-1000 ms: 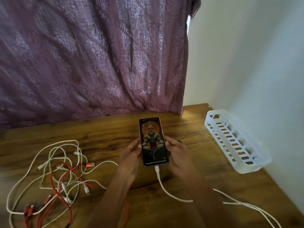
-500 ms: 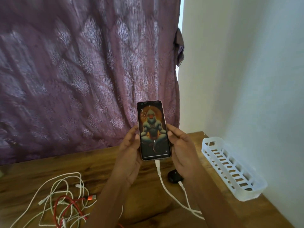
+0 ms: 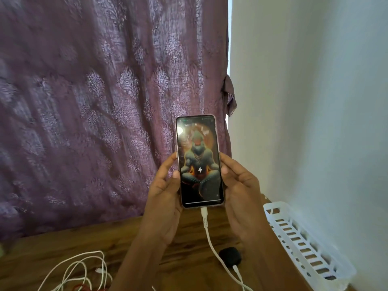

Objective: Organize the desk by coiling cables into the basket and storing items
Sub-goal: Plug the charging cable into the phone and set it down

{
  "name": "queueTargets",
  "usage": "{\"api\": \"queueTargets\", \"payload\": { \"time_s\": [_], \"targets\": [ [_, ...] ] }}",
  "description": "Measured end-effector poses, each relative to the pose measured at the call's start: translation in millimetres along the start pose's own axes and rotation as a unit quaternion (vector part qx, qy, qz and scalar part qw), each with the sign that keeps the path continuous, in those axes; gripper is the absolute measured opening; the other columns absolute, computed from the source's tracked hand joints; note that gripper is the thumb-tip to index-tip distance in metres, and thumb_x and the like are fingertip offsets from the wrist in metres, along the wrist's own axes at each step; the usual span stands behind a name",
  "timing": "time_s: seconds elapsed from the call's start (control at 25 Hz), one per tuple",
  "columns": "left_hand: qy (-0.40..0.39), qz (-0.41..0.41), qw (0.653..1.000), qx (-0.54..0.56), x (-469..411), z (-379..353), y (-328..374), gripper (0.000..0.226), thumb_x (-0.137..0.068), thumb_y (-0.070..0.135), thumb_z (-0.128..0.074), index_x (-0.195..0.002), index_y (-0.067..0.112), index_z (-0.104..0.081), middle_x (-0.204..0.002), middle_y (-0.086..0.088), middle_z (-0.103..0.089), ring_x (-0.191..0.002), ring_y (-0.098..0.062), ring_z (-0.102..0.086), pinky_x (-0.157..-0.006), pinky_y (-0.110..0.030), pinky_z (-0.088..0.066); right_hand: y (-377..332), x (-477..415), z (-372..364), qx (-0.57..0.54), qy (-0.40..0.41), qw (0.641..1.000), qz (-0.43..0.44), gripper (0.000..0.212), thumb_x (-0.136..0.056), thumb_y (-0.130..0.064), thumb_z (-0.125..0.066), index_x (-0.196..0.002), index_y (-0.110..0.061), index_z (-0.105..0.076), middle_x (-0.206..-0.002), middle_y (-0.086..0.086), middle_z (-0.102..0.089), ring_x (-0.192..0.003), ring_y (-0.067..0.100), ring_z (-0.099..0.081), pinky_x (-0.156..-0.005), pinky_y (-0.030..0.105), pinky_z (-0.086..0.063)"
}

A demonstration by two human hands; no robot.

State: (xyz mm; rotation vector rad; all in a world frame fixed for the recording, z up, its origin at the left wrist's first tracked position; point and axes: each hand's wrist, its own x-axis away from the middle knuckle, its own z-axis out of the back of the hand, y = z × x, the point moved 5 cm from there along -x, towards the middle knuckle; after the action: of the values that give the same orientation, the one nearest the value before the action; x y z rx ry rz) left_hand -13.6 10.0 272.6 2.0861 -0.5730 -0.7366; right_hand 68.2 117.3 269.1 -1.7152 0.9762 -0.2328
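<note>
Two hands hold one phone between them at the centre of the frame, upright, screen toward the camera and raised above the desk. The left hand grips the phone's left edge, fingers curled behind it and the thumb lying along the front rim. The right hand takes the right edge the same way, its thumb tip pressed against the side of the case. The screen is lit, with a small lightning-bolt sign in its middle.

One white cable is plugged into the phone's lower end and hangs down toward the bottom of the frame. One small black rounded case sits on the desk just below the right wrist, and a second white plug lead goes into its lower side.

One white slotted basket lies at the lower right, along the wall. No cable shows in the part of it that is in view.

Several white cables lie in loose loops at the lower left; how many cannot be told, since they overlap and run out of the frame. One bit of red cable shows under them at the bottom edge.

One purple patterned curtain fills the upper left behind the phone.
</note>
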Motion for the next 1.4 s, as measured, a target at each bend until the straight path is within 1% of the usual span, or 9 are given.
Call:
{"api": "queueTargets", "payload": {
  "time_s": [0.08,0.16,0.28,0.56,0.68,0.8,1.08,1.24,1.4],
  "targets": [
    [-0.003,-0.002,1.000,-0.005,0.6,-2.1,3.5,0.033,-0.095,0.012,-0.036,-0.112,0.034,-0.056,-0.101,0.000,-0.073,-0.092,-0.019,-0.069,-0.080,-0.047,-0.052,-3.2,0.6,-2.2,-0.011,-0.005,1.000,0.003,0.027,-0.094,-0.012,-0.046,-0.100,-0.029,-0.067,-0.097,-0.008,-0.073,-0.095,0.014,-0.068,-0.067,0.028,-0.059],
    [-0.002,0.001,1.000,-0.007,0.4,-2.8,4.9,0.033,-0.095,0.013,-0.036,-0.112,0.034,-0.055,-0.103,-0.001,-0.072,-0.096,-0.021,-0.068,-0.086,-0.050,-0.048,-5.5,1.1,-3.5,-0.013,-0.006,1.000,0.005,0.027,-0.095,-0.012,-0.045,-0.099,-0.029,-0.067,-0.096,-0.008,-0.073,-0.092,0.015,-0.069,-0.061,0.027,-0.058],
    [0.003,0.003,1.000,-0.010,-0.6,-1.3,5.0,0.034,-0.095,0.013,-0.036,-0.115,0.034,-0.054,-0.103,-0.001,-0.072,-0.095,-0.022,-0.068,-0.088,-0.052,-0.047,-6.8,0.7,-5.0,-0.005,-0.008,1.000,0.006,0.028,-0.096,-0.013,-0.044,-0.096,-0.031,-0.066,-0.093,-0.010,-0.072,-0.091,0.017,-0.068,-0.058,0.028,-0.058],
    [0.002,0.000,1.000,-0.010,-1.2,3.5,2.5,0.035,-0.096,0.012,-0.036,-0.122,0.029,-0.051,-0.103,-0.001,-0.072,-0.095,-0.021,-0.068,-0.082,-0.047,-0.052,-0.1,-0.9,-5.8,0.010,-0.005,1.000,0.005,0.029,-0.095,-0.014,-0.044,-0.094,-0.033,-0.067,-0.100,-0.008,-0.071,-0.100,0.018,-0.066,-0.069,0.032,-0.060],
    [0.005,0.001,1.000,0.000,-1.5,5.2,1.1,0.035,-0.097,0.009,-0.034,-0.118,0.029,-0.053,-0.098,0.000,-0.073,-0.088,-0.017,-0.070,-0.073,-0.036,-0.057,2.8,-2.2,-5.7,0.009,0.000,1.000,0.009,0.029,-0.094,-0.012,-0.045,-0.098,-0.031,-0.067,-0.097,-0.012,-0.071,-0.097,0.015,-0.067,-0.072,0.026,-0.059],
    [0.012,0.007,1.000,0.009,-2.4,7.3,-1.1,0.035,-0.097,0.008,-0.033,-0.112,0.030,-0.056,-0.094,0.002,-0.074,-0.084,-0.014,-0.071,-0.065,-0.028,-0.059,3.9,-2.3,-6.1,0.015,0.002,1.000,0.017,0.029,-0.093,-0.010,-0.046,-0.098,-0.031,-0.065,-0.087,-0.020,-0.072,-0.092,0.007,-0.068,-0.066,0.018,-0.056],
    [0.016,0.008,1.000,0.007,-4.4,11.4,-3.9,0.035,-0.096,0.008,-0.034,-0.116,0.029,-0.055,-0.097,0.002,-0.074,-0.085,-0.014,-0.070,-0.066,-0.029,-0.058,9.1,-3.9,-5.0,0.016,0.007,1.000,0.015,0.027,-0.093,-0.010,-0.046,-0.102,-0.027,-0.065,-0.085,-0.022,-0.071,-0.089,0.002,-0.067,-0.062,0.014,-0.053],
    [0.016,0.007,1.000,0.013,-4.9,11.4,-4.8,0.035,-0.096,0.007,-0.034,-0.115,0.028,-0.055,-0.094,0.003,-0.074,-0.083,-0.013,-0.071,-0.064,-0.026,-0.059,12.3,-5.3,-3.6,0.016,0.017,1.000,0.010,0.028,-0.093,-0.011,-0.047,-0.111,-0.022,-0.065,-0.096,-0.015,-0.071,-0.096,0.008,-0.067,-0.070,0.019,-0.056],
    [0.019,0.009,1.000,0.021,-5.3,11.5,-5.5,0.035,-0.096,0.006,-0.034,-0.114,0.027,-0.056,-0.096,0.001,-0.074,-0.085,-0.014,-0.071,-0.066,-0.028,-0.059,13.4,-5.0,-3.6,0.007,0.017,1.000,0.007,0.027,-0.092,-0.010,-0.047,-0.106,-0.024,-0.066,-0.091,-0.017,-0.072,-0.094,0.006,-0.067,-0.066,0.017,-0.055]
  ]
}}
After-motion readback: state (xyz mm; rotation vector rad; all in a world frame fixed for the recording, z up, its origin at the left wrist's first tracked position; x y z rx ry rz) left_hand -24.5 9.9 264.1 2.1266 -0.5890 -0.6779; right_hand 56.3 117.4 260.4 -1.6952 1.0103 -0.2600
